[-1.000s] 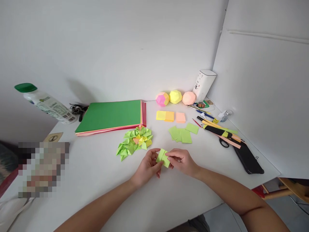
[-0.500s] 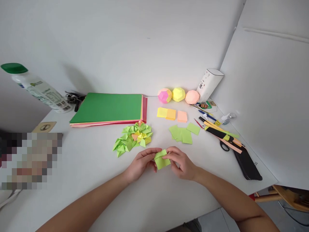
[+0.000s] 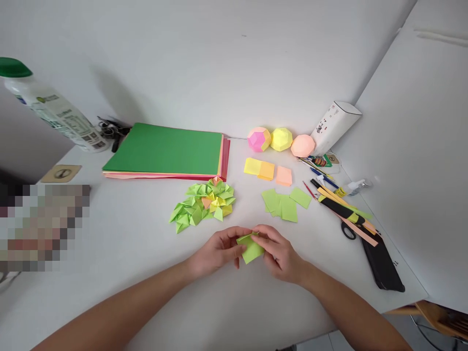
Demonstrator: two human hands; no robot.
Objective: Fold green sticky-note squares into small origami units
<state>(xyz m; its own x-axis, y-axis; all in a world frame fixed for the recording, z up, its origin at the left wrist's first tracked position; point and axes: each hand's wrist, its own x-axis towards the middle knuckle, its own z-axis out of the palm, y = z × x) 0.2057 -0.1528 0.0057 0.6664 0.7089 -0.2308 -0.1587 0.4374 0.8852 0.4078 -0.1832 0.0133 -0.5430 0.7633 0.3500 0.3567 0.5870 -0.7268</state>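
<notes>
A small green sheet of paper [image 3: 253, 251] with a folded upper edge is held above the table between both hands. My left hand [image 3: 220, 249] pinches its left side, thumb in front and fingers behind. On the other side, my right hand [image 3: 278, 252] presses fingertips on the upper right edge. Beyond the hands lie loose green paper squares [image 3: 288, 208], partly overlapping. To the left of these sits a pile of folded paper pieces [image 3: 199, 204], mostly green with some yellow and orange.
A stack of coloured paper [image 3: 168, 151] lies at the back left, beside a white bottle [image 3: 54, 109]. Faceted paper balls [image 3: 281, 139] stand along the wall, behind yellow and orange paper squares [image 3: 266, 169]. Scissors [image 3: 348, 231], a cutter [image 3: 338, 208] and a black case [image 3: 383, 265] lie right.
My left thumb has come onto the front of the green paper, and my right fingers have shifted to its upper edge. The camera view has turned slightly.
</notes>
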